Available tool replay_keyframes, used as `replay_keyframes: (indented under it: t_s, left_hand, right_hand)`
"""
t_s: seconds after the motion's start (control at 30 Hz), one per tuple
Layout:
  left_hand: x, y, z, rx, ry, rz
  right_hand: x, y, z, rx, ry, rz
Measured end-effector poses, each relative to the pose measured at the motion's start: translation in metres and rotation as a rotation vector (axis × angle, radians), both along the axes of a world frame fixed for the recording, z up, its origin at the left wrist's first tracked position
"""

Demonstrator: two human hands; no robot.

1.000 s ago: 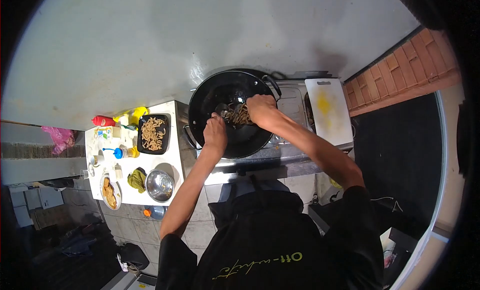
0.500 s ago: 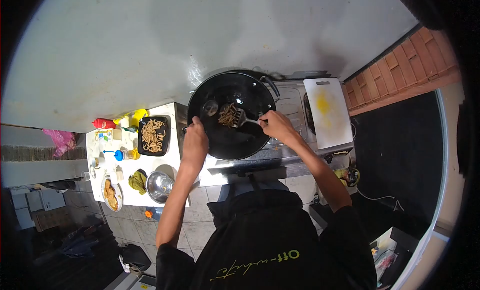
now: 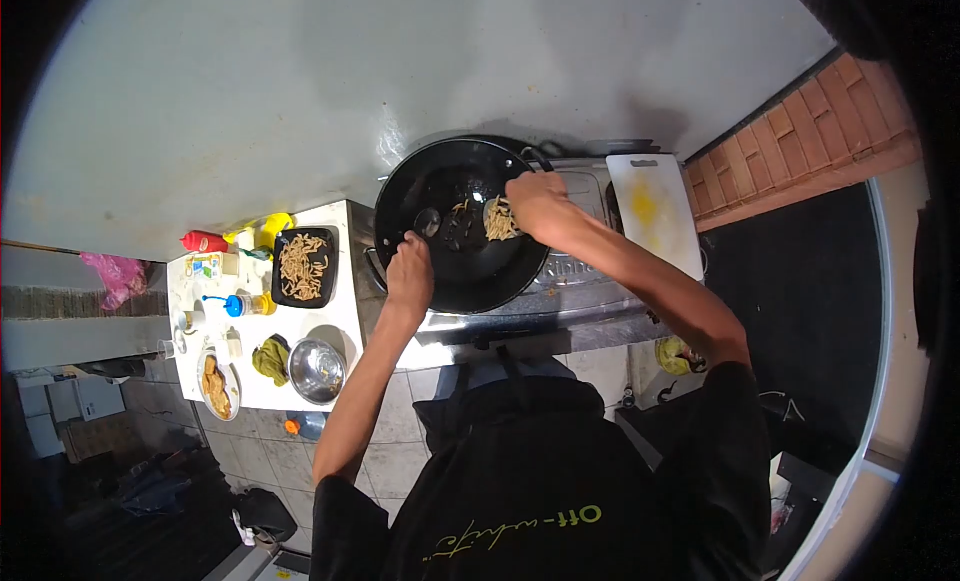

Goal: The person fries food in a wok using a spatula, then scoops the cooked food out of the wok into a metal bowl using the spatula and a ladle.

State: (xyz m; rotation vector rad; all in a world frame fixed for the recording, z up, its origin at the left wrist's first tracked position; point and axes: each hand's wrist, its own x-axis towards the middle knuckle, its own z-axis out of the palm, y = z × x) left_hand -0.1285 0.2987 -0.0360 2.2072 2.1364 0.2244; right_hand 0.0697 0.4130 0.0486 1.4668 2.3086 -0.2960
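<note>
A large black wok (image 3: 470,281) sits on the stove, with pale brown strips of food (image 3: 460,209) and dark bits in it. My right hand (image 3: 540,209) is closed around the handle of a spatula (image 3: 490,213), over the wok's right side. Food strips (image 3: 503,222) are heaped on its blade, and my fist hides the handle. Over the wok's left side, my left hand (image 3: 410,273) grips a ladle (image 3: 427,222), whose round bowl shows just beyond my fingers.
Left of the stove, a white table (image 3: 250,326) bears a black tray (image 3: 304,268) of similar strips, a steel bowl (image 3: 317,371), a green cloth (image 3: 270,359), a plate of food (image 3: 217,389) and several bottles. A white cutting board (image 3: 655,221) with yellow stains lies right of the wok.
My right hand has moved up and the spatula blade has shifted right, lifting strips from the wok's middle. My left hand and the ladle have shifted slightly right.
</note>
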Motion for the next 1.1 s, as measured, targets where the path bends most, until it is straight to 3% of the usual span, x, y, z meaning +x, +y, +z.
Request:
replay_keyframes:
  t_s: [0.13, 0.23, 0.43, 0.67, 0.87, 0.97, 1.1]
  left_hand:
    - [0.004, 0.009, -0.010, 0.017, -0.025, -0.003]
    - [0.002, 0.015, -0.013, -0.086, -0.205, 0.040]
    - [-0.003, 0.002, 0.004, -0.008, -0.276, -0.028]
    - [-0.022, -0.021, 0.046, -0.110, -0.394, 0.092]
    - [-0.028, -0.027, 0.010, -0.179, -0.239, 0.055]
    - [-0.010, -0.020, 0.007, -0.062, -0.050, 0.066]
    - [-0.004, 0.012, -0.005, 0.048, -0.036, 0.043]
  right_hand:
    - [-0.028, 0.009, -0.022, -0.128, -0.137, 0.005]
    - [-0.017, 0.002, -0.024, -0.130, 0.152, -0.015]
    - [0.025, -0.015, -0.066, -0.135, 0.388, -0.154]
    - [0.065, -0.039, -0.054, -0.061, 0.619, -0.279]
    - [0.063, -0.023, -0.013, -0.010, 0.333, -0.218]
    - [0.038, -0.015, 0.001, 0.017, 0.221, -0.155]
    - [0.003, -0.009, 0.000, 0.011, 0.038, -0.120]
